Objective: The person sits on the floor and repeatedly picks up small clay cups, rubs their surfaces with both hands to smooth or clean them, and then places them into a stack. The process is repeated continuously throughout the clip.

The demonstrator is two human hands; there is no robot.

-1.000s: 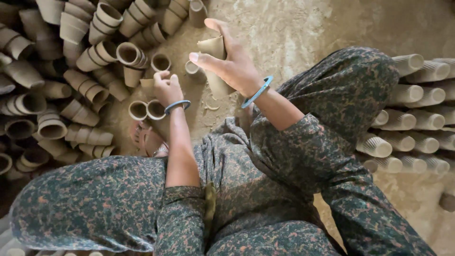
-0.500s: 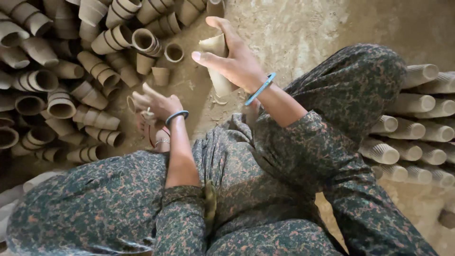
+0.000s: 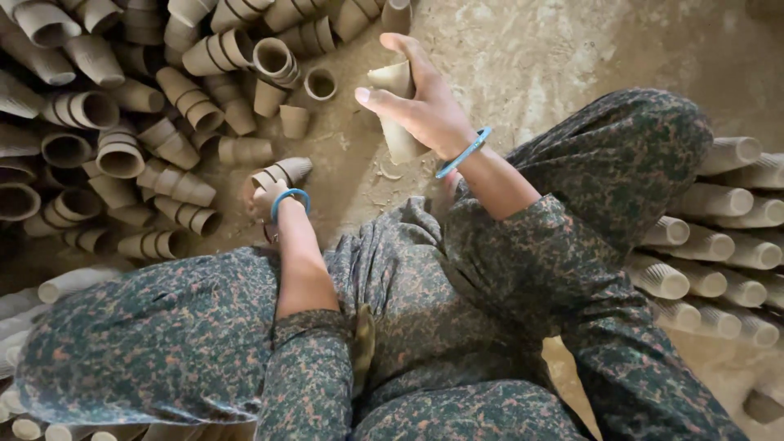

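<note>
- Two hands at work, both w/ blue bangles at the wrist; person squats over a dusty dirt floor (image 3: 572, 57).
- Right hand (image 3: 420, 110), upper centre of frame: fingers wrapped round a stack of nested clay cups (image 3: 398, 122). Stack runs top to bottom through the palm; its top cup shows above the fingers, its lower end sticks out below the hand.
- Left hand (image 3: 265, 196), centre-left: closed on a short stack of cups (image 3: 282, 173) lying on its side, low by the ground. Cups poke out up & to the right of the knuckles, narrow end toward the frame's centre.
- The 2 held stacks are apart, bare floor betw. them.
- Heap of loose cups (image 3: 122, 114) fills the upper left, many nested in short stacks, mouths facing all ways; nearest ones lie just above the left hand.
- Rows of pale cups (image 3: 719, 245) lie on their sides at right edge, behind the person's right knee.
</note>
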